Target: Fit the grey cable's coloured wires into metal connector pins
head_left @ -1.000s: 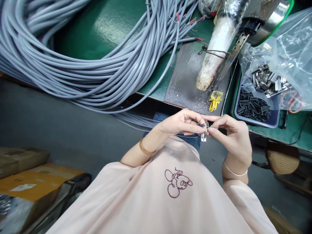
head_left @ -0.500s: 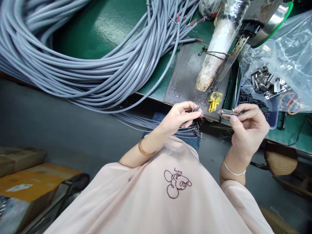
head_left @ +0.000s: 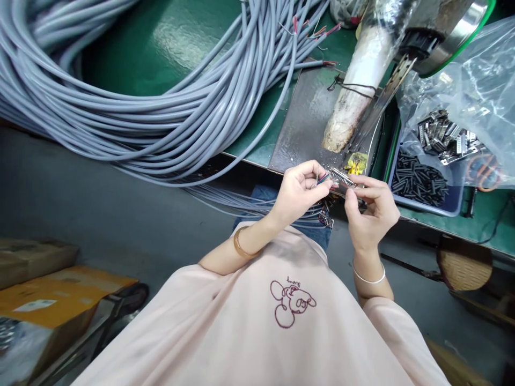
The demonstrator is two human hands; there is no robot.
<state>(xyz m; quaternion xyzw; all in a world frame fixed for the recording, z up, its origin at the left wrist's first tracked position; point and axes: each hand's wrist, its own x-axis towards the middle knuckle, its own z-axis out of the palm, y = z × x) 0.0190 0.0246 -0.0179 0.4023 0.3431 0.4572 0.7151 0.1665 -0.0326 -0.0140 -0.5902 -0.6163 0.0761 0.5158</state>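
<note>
My left hand [head_left: 301, 187] pinches the coloured wires [head_left: 323, 178] of a cable end between thumb and fingers. A metal multi-pin connector [head_left: 341, 177] is pinched in my right hand [head_left: 372, 206], its left end close beside those wires; whether they touch I cannot tell. Just behind the connector a yellow tool [head_left: 357, 163], partly hidden, lies on a dark metal plate [head_left: 300, 128]. Below my hands, more grey cables [head_left: 225, 198] with connectors on their ends [head_left: 325, 219] rest across my lap.
A large bundle of grey cables [head_left: 181, 123] covers the bench's left side. A wrapped white tube [head_left: 350, 99] slants down over the plate. To the right, a blue bin [head_left: 446, 206] holds small black tubes [head_left: 418, 179], with a plastic bag of connectors [head_left: 446, 136] on it.
My right hand has moved left with the connector, bringing it beside the wires in my left hand. My left hand has barely moved. The black tubes now show more fully.
</note>
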